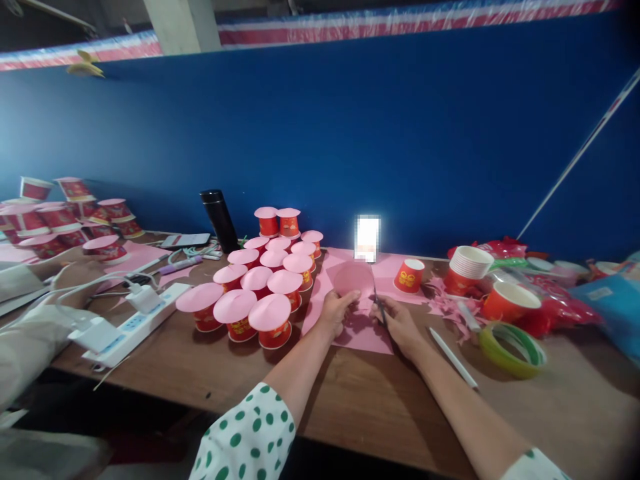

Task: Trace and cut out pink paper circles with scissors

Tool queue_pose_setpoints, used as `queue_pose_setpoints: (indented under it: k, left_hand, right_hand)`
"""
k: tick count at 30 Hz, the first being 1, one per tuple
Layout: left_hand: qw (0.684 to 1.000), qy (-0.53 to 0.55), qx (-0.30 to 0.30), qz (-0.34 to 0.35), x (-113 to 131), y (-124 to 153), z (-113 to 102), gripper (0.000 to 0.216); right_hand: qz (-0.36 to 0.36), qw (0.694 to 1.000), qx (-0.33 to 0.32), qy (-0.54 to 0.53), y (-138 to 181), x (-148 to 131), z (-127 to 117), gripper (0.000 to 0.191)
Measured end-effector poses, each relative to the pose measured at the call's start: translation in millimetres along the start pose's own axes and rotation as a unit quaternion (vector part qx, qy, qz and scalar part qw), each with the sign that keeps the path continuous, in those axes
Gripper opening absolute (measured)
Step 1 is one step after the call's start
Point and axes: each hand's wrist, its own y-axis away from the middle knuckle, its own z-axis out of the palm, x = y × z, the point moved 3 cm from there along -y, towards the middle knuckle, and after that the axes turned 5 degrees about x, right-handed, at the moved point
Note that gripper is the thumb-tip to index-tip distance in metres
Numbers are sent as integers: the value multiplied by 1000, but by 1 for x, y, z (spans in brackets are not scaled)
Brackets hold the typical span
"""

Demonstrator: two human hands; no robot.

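My left hand point(336, 308) pinches a round pink paper disc point(353, 279) and holds it up above a pink paper sheet point(365, 333) on the wooden table. My right hand point(397, 321) is closed around a pair of scissors point(377, 301) whose blades point up at the disc's right edge. Just left of my hands stands a cluster of several red paper cups point(260, 287), upside down, each topped with a pink disc. A single red cup point(409, 275) stands upright beyond my right hand.
A stack of white-rimmed red cups point(467, 269), pink paper scraps point(450, 303), a white pen point(453, 357) and a green tape roll point(513, 348) lie right. A black flask point(219, 220), a white power strip point(133, 323) and more capped cups point(65, 217) are left. A bright phone screen point(367, 237) leans on the blue wall.
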Motion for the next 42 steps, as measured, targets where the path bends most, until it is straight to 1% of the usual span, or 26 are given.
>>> queue_pose_setpoints:
  k: [5,10,15,20,24,28,36,42]
  left_hand:
    - [1000,10,9,11,2,0,0,38]
    - [1000,11,-8,22,3,2,1,37]
    - [1000,4,-13,16,1,2,2,37]
    - [999,13,-22,23,-1,0,2,37]
    - [999,24,-25,33,0,0,3,36]
    - [999,21,-16,29,0,0,2,37]
    - [999,34,-17,25,-3,-2,1,40]
    - [999,38,-14,20,-4,-3,1,41]
  right_hand:
    - [1,1000,6,21,0,1,-1,47]
    - [-1,1000,5,24,0,0,0,48]
    - [1,1000,9,23,0,0,0,49]
    - [-7,999,10,33,-1,0,0,47]
    - [-12,999,12,34,0,-3,0,46]
    - [-11,999,18,38,2,-5,1,48]
    - [0,1000,14,15,1,-2,0,47]
    - [-4,1000,-5,-1,-1,2,-1,46]
